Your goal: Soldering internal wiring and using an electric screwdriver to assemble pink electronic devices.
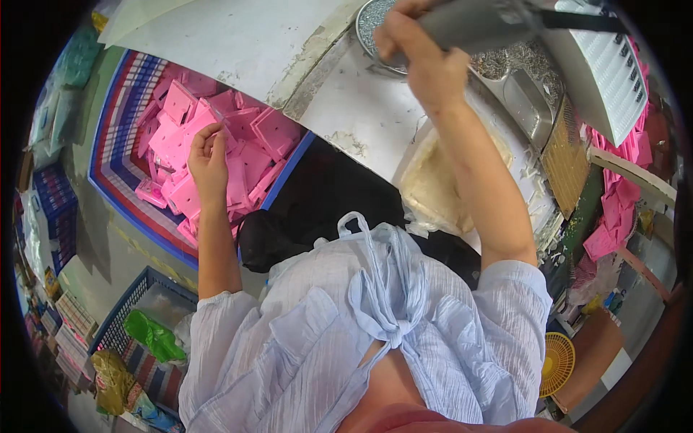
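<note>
over pink pieces [171, 144], i see left fingers [209, 133] half curled; whether they hold one, i cannot tell. right fingers [406, 36] wrap around a grey tool [480, 26].

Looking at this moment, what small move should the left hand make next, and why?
Probably the left hand should pinch one flat pink piece from the red, white and blue checked container: it is over the heaped pieces, with none clearly held, while the right hand grips a dark grey, roughly cylindrical tool.
</note>
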{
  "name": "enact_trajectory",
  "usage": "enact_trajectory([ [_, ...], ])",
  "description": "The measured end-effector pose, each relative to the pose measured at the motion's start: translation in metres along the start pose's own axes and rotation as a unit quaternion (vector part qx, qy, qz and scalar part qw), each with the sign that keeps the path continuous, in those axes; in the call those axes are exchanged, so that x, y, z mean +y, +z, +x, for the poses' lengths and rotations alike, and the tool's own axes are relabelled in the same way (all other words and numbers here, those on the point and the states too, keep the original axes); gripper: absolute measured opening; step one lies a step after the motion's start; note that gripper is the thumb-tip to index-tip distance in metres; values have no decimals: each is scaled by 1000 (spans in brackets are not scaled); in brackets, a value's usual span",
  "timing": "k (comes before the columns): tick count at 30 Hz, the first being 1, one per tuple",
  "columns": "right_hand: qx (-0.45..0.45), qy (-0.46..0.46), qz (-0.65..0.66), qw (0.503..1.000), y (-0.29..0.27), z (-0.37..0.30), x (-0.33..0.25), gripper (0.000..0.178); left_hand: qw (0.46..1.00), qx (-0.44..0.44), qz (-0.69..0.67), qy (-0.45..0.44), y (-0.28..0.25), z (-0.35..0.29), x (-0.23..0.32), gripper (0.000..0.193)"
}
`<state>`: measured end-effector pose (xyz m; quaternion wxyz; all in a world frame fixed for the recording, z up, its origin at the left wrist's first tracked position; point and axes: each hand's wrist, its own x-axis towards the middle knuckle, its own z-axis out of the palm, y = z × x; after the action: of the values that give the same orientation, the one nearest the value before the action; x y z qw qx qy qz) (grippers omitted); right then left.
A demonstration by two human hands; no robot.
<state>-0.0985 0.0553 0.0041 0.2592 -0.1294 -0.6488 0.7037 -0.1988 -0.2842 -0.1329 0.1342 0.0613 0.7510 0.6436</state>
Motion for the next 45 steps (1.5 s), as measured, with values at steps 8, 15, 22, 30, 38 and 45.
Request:
enact_trajectory([
  [8,-2,-47,13,999,4,8,5,10,999,-28,10,32,6,-2,16,23],
  [15,0,-50,-27,998,-11,-15,8,11,999,-40,-5,36,17,-9,21,21],
  [22,41,-74,5,996,-79,-26,-13,9,995,-84,-24,41,40,-18,34,21],
  [30,63,-24,46,997,-79,-47,-19,11,993,-99,14,58,38,-23,33,21],
  [38,-45,-21,45,998,-24,-68,-15,14,994,-93,-17,56,39,-27,47,20],
  [45,-7,-32,-51,998,-11,-15,-9,12,991,-106,-40,65,51,-34,62,21],
])
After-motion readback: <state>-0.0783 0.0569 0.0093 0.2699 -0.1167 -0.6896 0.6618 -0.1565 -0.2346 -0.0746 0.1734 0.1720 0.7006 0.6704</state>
